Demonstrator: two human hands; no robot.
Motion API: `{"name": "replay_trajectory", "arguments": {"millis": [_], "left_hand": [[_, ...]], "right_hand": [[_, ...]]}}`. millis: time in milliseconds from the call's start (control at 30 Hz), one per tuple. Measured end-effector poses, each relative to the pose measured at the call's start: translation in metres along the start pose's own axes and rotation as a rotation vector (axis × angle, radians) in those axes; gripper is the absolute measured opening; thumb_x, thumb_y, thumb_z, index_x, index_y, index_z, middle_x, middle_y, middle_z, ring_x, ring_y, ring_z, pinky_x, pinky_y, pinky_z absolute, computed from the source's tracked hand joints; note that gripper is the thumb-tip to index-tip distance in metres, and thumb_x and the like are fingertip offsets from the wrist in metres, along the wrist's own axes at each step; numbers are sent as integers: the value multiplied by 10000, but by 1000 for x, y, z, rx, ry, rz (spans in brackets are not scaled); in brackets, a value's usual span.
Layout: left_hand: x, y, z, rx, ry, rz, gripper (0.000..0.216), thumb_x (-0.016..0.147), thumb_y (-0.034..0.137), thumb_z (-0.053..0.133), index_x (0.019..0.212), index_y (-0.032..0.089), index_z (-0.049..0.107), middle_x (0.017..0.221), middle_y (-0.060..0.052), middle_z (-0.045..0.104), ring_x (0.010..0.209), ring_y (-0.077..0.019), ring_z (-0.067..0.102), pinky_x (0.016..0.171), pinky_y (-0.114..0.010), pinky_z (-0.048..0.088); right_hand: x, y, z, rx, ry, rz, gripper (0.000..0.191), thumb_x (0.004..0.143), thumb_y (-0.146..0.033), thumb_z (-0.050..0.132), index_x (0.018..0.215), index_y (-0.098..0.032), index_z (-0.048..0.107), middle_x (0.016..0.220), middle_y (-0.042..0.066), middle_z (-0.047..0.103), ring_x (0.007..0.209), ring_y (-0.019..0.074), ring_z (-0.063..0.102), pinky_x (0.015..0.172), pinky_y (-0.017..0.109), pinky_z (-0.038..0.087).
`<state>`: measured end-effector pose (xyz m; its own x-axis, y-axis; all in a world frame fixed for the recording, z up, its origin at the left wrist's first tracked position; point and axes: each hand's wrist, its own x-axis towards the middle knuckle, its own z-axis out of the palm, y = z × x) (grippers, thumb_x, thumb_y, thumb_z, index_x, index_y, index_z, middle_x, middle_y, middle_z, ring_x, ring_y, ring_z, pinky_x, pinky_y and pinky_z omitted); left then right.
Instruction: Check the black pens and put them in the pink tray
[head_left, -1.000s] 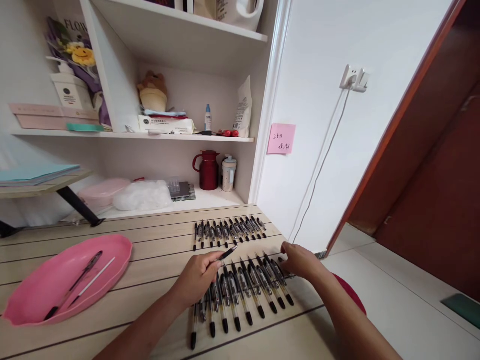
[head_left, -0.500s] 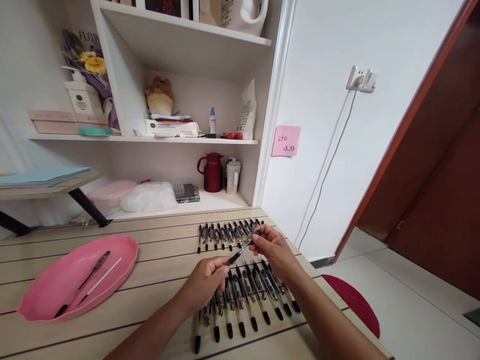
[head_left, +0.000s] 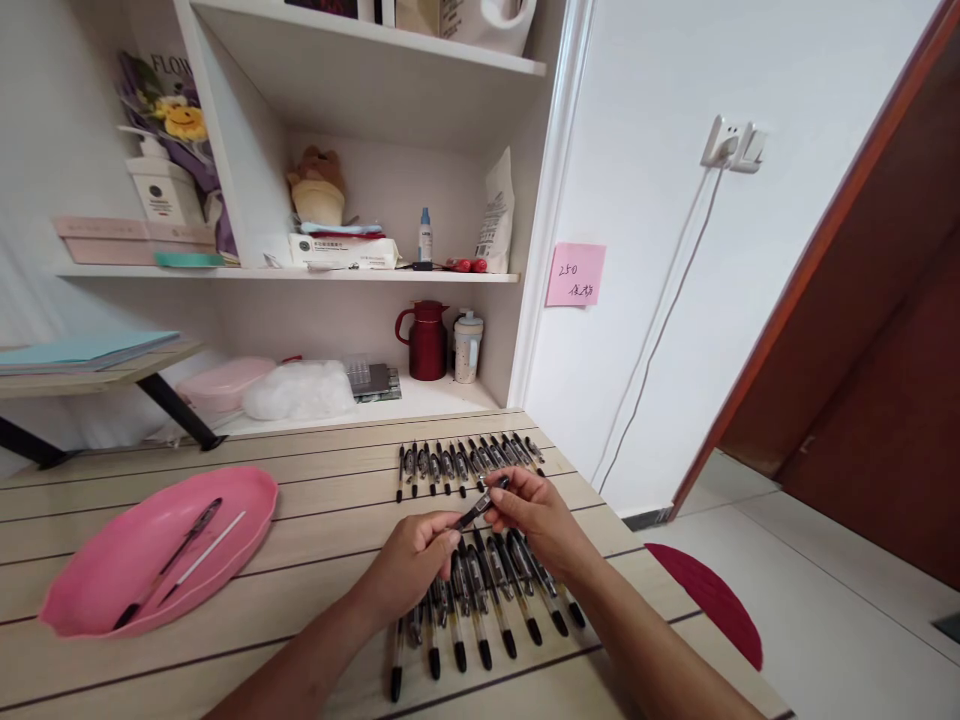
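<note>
Head view: a black pen (head_left: pixel 480 506) is pinched at both ends, left hand (head_left: pixel 412 562) and right hand (head_left: pixel 534 512) each in a closed grip, at lower centre above the counter (head_left: pixel 315 500). Two pen rows (head_left: pixel 465 462) are judged finished; a pen and refill (head_left: pixel 180 555) remain in the pink tray (head_left: pixel 90 600) at lower left.

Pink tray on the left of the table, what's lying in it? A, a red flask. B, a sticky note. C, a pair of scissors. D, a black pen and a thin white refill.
D: the pink tray holds a black pen and a thin white refill lying side by side.

near pens (head_left: pixel 480 610): partly hidden (under hands) | jug (head_left: pixel 480 20): cropped
</note>
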<state>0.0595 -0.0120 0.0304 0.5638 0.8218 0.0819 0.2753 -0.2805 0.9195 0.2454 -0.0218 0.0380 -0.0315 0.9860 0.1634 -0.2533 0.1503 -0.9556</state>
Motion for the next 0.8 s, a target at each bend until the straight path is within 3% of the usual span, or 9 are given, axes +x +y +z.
{"name": "replay_trajectory", "arguments": {"millis": [233,400,533,800], "left_hand": [[2,2,-4,44,-5,61,341,797,308,394,994,145,619,495,38,482,486,-93,408,510,-209,306],[23,7,-16,-19,104,29,348,769,353,430,981,135,600,508,42,507,445,-82,363,483,-207,287],[49,13,-29,-54,178,73,310,741,344,473,919,124,598,494,37,508,469,-91,398,499,-207,296],[63,-6,-31,-89,252,83,276,724,301,500,920,113,547,497,23,534,505,-108,462,540,-231,345]], "right_hand": [[2,12,8,-91,-97,49,287,663,-364,639,838,-150,565,529,-20,591,477,84,544,467,200,423],[33,-15,10,-177,-199,51,277,636,-345,660,806,-141,581,547,-18,599,486,85,547,480,209,437],[66,-27,11,-112,-191,49,264,622,-339,672,779,-143,590,539,-26,584,484,76,540,465,189,421],[82,3,8,4,-161,48,269,619,-344,676,777,-140,597,535,-18,592,490,74,542,480,185,409]]}}
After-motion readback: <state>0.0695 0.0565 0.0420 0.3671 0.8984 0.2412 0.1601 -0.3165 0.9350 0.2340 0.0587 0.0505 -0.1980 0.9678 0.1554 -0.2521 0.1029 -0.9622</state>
